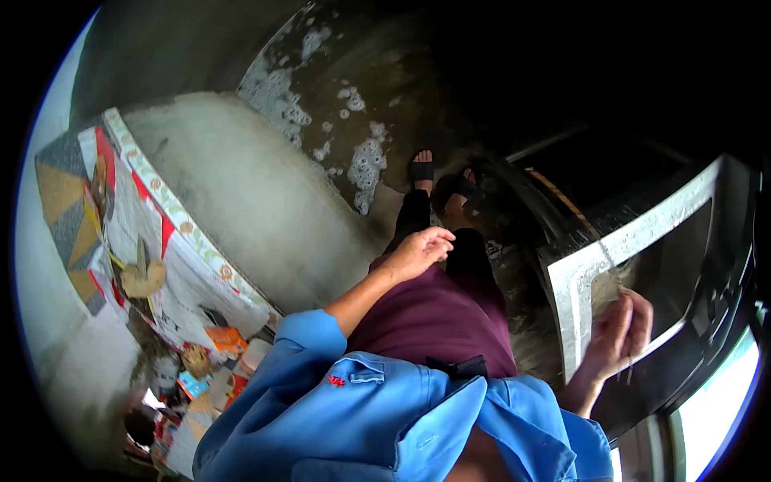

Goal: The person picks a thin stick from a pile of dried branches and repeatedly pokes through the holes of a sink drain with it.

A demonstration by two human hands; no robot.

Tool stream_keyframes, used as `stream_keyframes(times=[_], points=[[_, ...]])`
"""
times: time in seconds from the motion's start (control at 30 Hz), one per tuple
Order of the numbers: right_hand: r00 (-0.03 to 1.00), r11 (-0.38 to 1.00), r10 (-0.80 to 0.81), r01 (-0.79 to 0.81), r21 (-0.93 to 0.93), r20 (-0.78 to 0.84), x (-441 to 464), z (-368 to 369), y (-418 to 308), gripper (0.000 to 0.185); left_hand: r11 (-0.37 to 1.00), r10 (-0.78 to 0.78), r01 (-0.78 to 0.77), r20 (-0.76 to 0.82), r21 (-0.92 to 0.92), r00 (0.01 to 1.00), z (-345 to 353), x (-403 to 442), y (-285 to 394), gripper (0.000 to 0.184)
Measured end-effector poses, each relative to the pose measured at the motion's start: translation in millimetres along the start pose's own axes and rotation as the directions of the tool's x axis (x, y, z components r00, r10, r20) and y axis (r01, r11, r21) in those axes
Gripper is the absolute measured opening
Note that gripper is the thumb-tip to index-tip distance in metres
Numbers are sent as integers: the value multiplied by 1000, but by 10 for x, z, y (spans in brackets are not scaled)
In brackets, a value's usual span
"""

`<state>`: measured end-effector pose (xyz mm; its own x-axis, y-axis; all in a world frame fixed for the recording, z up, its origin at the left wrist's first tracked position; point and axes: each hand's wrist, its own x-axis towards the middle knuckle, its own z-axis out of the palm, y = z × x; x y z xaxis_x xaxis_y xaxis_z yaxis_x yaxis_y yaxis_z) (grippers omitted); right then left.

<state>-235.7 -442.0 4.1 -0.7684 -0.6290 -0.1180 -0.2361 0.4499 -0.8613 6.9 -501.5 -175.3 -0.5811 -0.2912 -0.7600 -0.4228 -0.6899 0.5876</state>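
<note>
My left hand hovers in front of the maroon garment, fingers loosely bent and slightly apart, with nothing seen in them. On the right, my right hand is closed beside the wet, pale frame of what looks like an open vehicle door. A greyish patch shows at its fingertips, but whether this is a held thing or the door's surface I cannot tell. A thin strand hangs below that hand. The dark window opening lies just beyond it.
White foam lies on the dark wet floor ahead of my sandalled feet. To the left runs a pale ledge with a flower-patterned border. Boxes and packets are piled at lower left, near a pale sheet.
</note>
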Motion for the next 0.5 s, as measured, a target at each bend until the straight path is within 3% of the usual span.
stream_keyframes(times=[0.03,0.1,0.17,0.23,0.3,0.37,0.43,0.47,0.5], points=[[995,996,89,-90,10,43,-14,116,-9,9,999,26,-26,10,-20,1000,73,-38,-26,21],[958,987,117,-141,72,263,-14,273,32,7,987,123,-120,22,-110,992,257,-126,-1,23],[942,1000,31,-28,-13,334,-15,417,104,8,987,155,-151,84,-50,984,387,-225,219,28],[903,991,6,53,-126,430,20,500,113,7,970,222,-203,152,-131,963,506,-296,432,33],[827,954,-153,265,-137,540,64,580,92,9,893,338,-261,165,-367,926,635,-327,576,38],[726,934,-258,356,-28,637,56,619,72,13,789,385,-244,145,-564,912,727,-365,805,44],[694,979,-160,202,23,702,-30,588,73,17,765,334,-210,97,-609,937,769,-407,948,43],[657,957,-250,281,77,711,-44,578,107,18,742,316,-239,12,-626,949,830,-410,1011,44],[619,927,-332,354,124,712,-35,578,126,20,684,336,-217,37,-696,941,838,-396,1045,39]])
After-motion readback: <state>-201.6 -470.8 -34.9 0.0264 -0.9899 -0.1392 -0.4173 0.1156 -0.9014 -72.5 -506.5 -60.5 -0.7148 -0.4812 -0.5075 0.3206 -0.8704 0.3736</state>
